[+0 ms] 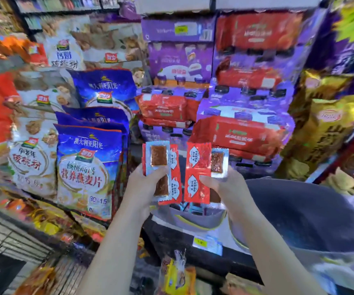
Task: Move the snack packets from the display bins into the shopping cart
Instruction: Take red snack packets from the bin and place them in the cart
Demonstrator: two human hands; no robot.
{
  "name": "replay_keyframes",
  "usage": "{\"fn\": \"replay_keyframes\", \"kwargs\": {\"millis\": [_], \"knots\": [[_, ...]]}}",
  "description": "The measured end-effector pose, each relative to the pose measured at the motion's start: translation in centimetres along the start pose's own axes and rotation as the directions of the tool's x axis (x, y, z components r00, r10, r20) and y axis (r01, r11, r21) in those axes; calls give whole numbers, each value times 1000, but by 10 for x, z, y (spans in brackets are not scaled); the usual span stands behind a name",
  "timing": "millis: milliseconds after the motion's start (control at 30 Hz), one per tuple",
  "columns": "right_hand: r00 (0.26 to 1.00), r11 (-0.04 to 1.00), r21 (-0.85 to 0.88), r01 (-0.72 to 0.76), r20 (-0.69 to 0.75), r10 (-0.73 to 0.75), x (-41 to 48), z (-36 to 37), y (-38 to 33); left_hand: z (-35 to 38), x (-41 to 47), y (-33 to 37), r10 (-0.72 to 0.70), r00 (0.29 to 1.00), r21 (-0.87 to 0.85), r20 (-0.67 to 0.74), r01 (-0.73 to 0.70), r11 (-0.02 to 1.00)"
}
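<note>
Our left hand [144, 182] and right hand [220, 186] sit side by side mid-scene, holding the left packets [161, 165] and right packets [198, 167] before the far stacked cartons [237, 133]. Big bags [86, 167] stand left; a bin [303, 218] lies near right.

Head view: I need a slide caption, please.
Left hand and right hand each grip red snack packets, raised before stocked shelves.

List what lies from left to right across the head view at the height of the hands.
white bag → blue bag → left hand → left snack packets → right snack packets → right hand → dark grey bin
</note>
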State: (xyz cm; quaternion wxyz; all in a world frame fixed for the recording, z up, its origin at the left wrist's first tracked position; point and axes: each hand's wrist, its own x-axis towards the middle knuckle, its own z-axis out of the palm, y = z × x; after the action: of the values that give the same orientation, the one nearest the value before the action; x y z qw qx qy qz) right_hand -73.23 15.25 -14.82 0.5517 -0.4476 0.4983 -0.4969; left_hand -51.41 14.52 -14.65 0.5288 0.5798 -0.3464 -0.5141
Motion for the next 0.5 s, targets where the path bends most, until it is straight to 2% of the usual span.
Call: {"fn": "replay_keyframes", "kwargs": {"millis": [100, 333, 500], "knots": [[998, 996, -71, -46, -50, 43, 15, -1, 11, 6, 31, -10, -53, 998, 47, 37, 52, 998], [970, 974, -107, -198, -165, 179, 56, 20, 44, 11, 91, -38, -208, 975, 304, 79, 175, 936], [929, 934, -117, -338, -198, 312, 82, 36, 70, 12, 124, -56, -340, 932, 307, 130, 288, 907]]}}
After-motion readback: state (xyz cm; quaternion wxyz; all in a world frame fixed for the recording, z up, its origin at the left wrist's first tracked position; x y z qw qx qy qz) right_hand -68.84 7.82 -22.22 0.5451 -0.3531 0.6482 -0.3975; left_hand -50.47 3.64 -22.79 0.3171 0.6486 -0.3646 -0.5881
